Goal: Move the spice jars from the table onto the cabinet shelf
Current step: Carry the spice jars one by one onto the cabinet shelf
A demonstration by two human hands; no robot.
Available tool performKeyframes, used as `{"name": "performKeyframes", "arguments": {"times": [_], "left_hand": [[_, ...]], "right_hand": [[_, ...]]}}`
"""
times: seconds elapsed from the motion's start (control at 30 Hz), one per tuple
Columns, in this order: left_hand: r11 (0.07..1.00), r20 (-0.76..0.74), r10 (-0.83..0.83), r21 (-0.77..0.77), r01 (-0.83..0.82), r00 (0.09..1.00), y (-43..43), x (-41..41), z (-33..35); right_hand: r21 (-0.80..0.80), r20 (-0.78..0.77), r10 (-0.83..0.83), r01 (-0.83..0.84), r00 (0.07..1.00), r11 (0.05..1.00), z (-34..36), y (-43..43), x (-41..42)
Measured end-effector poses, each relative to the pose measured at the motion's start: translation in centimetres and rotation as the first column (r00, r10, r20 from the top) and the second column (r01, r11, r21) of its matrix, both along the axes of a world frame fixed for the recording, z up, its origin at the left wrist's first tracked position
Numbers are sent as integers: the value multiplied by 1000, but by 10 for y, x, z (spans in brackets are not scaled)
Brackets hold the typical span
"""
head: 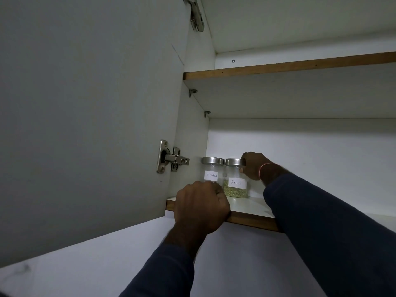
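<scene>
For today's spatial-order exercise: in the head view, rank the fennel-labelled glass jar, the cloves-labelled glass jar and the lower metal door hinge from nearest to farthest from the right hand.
1. Fennel-labelled glass jar, under the right hand, which touches its lid.
2. Cloves-labelled glass jar, next jar leftward.
3. Lower metal door hinge, farthest left, on the door.

Cabinet interior [300, 151]: plain white panels, no pattern. Lower shelf [252, 220]: white top face, brown wood-toned front edge. Upper shelf [278, 66]: same brown edge, white underside. Cabinet door [90, 125]: flat grey-white in shadow. Door hinge [171, 159]: silver metal. Cloves jar [212, 170]: clear glass, brushed silver lid, white label with dark handwriting. Fennel jar [235, 181]: clear glass, silver lid, white handwritten label, pale green-yellow contents. Sleeves [321, 221]: solid dark navy. Wrist band [262, 168] at the right wrist: thin, pinkish-orange.
</scene>
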State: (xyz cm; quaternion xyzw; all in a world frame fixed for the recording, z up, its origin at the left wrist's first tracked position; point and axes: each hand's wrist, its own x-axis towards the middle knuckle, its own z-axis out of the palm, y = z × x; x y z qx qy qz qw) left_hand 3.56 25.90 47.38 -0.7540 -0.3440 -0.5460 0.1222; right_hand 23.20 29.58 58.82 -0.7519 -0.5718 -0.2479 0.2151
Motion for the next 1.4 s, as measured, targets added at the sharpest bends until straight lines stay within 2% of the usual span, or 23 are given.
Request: {"name": "performKeyframes", "arguments": {"times": [0.13, 0.27, 0.33, 0.47, 0.63, 0.73, 0.83, 0.9, 0.93, 1.0, 1.03, 1.1, 1.13, 1.2, 1.3, 1.33, 1.4], "left_hand": [[1000, 6, 15, 11, -15, 1000, -1, 0, 0], [1000, 19, 5, 17, -5, 1000, -1, -1, 0], [1000, 35, -13, 4, 13, 999, -2, -3, 1], [998, 48, -43, -35, 45, 998, -13, -5, 2], [994, 42, 1, -108, 3, 999, -25, -7, 3], [990, 70, -13, -141, 23, 997, -43, -6, 5], [961, 212, -250, -62, 269, 945, -88, -2, -27], [891, 298, -434, 5, 454, 850, -142, 8, -89], [844, 328, -498, -30, 536, 802, -170, 12, -130], [705, 379, -565, -239, 667, 733, -220, 20, -221], [614, 383, -569, -391, 686, 727, -250, 23, -273], [434, 353, -565, -642, 632, 746, -305, 27, -362], [350, 340, -578, -718, 602, 742, -330, 26, -398], [231, 305, -589, -824, 517, 748, -379, 19, -450], [27, 306, -625, -911, 412, 718, -428, 7, -492], [-18, 315, -628, -920, 392, 711, -436, 5, -500], [-22, 292, -632, -932, 361, 717, -442, 8, -507]], "right_hand": [[5, -18, -6, 6, 1000, 1000, -1, -1, -2], [55, -192, 41, -31, 981, 998, -4, -5, -6], [98, -207, 39, -19, 977, 995, -6, -13, -13], [187, -133, 78, -52, 988, 981, -17, -46, -36], [113, -59, 166, -159, 984, 981, -47, -117, -75], [150, -9, 239, -235, 971, 960, -72, -172, -87], [290, 26, 360, -352, 933, 890, -122, -250, -85], [336, -82, 432, -383, 898, 861, -184, -310, -75], [306, -189, 434, -367, 881, 878, -222, -335, -69], [135, -431, 357, -332, 829, 934, -308, -370, -55], [-18, -536, 257, -316, 804, 949, -359, -392, -50], [-273, -671, 44, -302, 740, 913, -444, -434, -45], [-337, -713, -54, -273, 700, 901, -478, -456, -45], [-430, -748, -227, -196, 623, 881, -530, -500, -48], [-505, -779, -370, -155, 506, 849, -578, -553, -57], [-517, -788, -400, -150, 469, 843, -586, -564, -60], [-526, -803, -435, -141, 408, 839, -597, -578, -61]]}}
